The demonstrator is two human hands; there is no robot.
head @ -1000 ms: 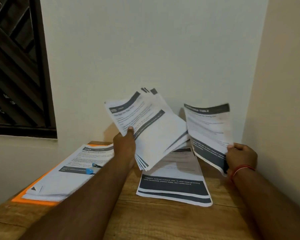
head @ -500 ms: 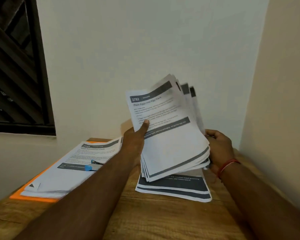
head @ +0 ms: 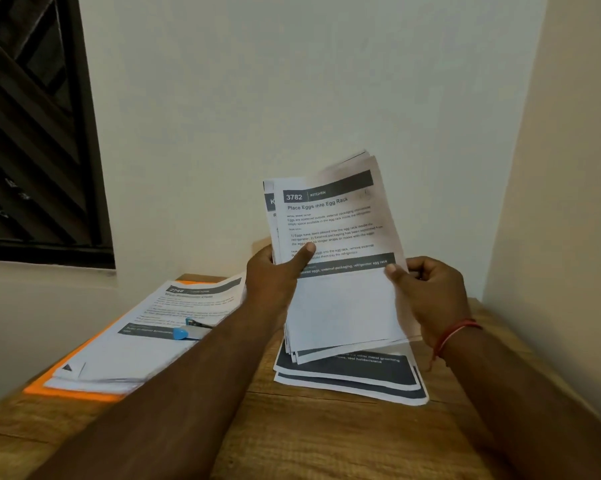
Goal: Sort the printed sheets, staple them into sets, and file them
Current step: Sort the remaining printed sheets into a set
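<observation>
Below the held stack, a loose pile of dark-banded sheets lies on the wooden tabletop; the single sheet the right hand carried out to the side a second ago is gone from it, likely laid there, so one more page looks sorted; that hand now pinches the stack's right edge, while the left hand clamps its left edge, thumb across the print; the top page, headed 3782 Kitchen, stands tilted and slightly fanned; left of the stack, what seems a blue stapler rests on papers over an orange folder
</observation>
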